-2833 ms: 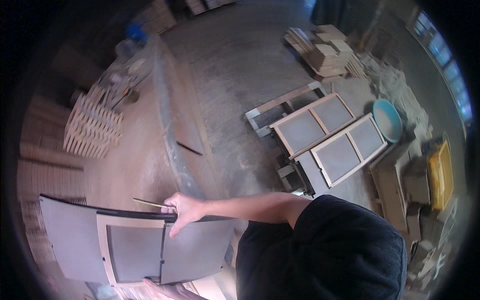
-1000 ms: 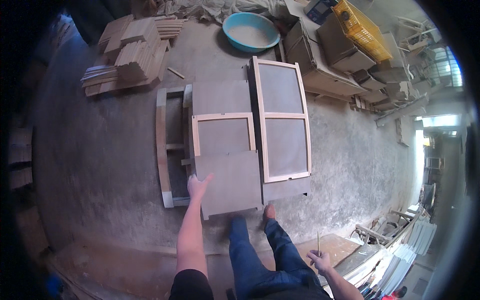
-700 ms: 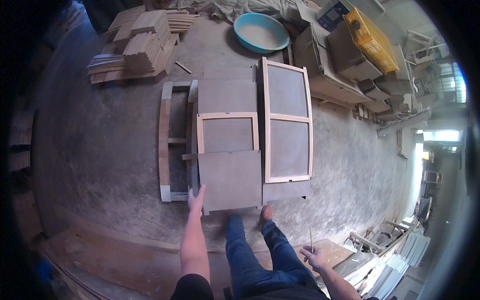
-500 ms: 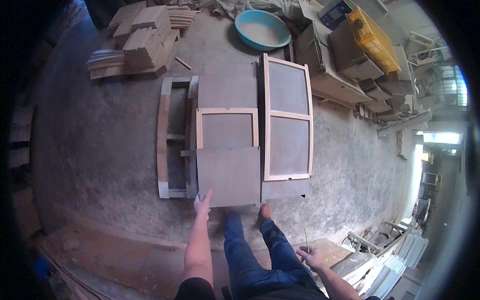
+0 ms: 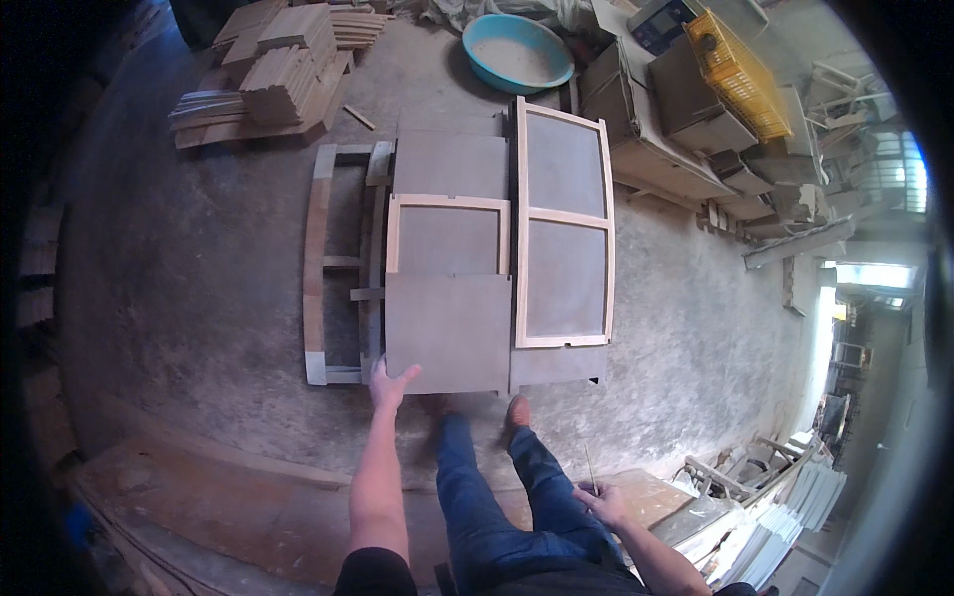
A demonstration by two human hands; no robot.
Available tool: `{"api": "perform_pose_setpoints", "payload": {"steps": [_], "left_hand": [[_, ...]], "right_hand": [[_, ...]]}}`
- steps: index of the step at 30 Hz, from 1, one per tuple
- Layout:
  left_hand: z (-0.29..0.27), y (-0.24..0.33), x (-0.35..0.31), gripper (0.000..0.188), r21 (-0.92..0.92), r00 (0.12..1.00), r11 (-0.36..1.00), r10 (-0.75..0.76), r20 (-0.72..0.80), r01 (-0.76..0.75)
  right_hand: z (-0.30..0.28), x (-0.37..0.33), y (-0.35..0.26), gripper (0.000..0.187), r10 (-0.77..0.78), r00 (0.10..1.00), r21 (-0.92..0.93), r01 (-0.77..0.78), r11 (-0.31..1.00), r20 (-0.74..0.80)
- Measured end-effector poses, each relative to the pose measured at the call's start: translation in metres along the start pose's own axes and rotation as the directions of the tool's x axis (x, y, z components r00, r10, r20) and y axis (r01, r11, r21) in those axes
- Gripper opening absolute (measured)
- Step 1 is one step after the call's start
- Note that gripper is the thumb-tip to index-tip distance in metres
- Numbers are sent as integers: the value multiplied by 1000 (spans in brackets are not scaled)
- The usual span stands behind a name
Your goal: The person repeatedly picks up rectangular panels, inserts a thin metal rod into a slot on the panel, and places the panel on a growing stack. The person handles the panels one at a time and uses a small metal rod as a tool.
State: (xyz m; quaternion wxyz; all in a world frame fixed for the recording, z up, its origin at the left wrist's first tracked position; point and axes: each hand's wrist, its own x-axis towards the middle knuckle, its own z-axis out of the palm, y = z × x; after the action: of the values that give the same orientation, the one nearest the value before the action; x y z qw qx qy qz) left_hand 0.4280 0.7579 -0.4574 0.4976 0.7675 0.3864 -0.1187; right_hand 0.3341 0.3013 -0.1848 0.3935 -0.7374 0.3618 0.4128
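My left fingers [image 5: 380, 370]: spread wide against grey panel [image 5: 447, 333], seemingly steadying its edge | my right fingers [image 5: 585, 497]: curled round thin stick [image 5: 589, 466]

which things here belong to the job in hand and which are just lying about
Likely the job:
grey panel, left hand at its corner
framed panel to its right
thin stick in right hand

Apparently just lying about:
turquoise basin
yellow crate
wood stack
cardboard boxes

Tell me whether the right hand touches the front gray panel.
Apart: the head view shows floor and a trouser leg between right hand and front gray panel.
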Motion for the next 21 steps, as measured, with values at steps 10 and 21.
{"api": "perform_pose_setpoints", "payload": {"steps": [10,21], "left_hand": [[-9,20,-18,115,99,982,987,-141,126,129],[-28,-43,-118,108,-199,990,980,-41,-133,14]], "right_hand": [[-3,8,11,44,-88,996,-46,88,995,2],[-39,66,-40,39,-313,940,-417,339,843,133]]}}
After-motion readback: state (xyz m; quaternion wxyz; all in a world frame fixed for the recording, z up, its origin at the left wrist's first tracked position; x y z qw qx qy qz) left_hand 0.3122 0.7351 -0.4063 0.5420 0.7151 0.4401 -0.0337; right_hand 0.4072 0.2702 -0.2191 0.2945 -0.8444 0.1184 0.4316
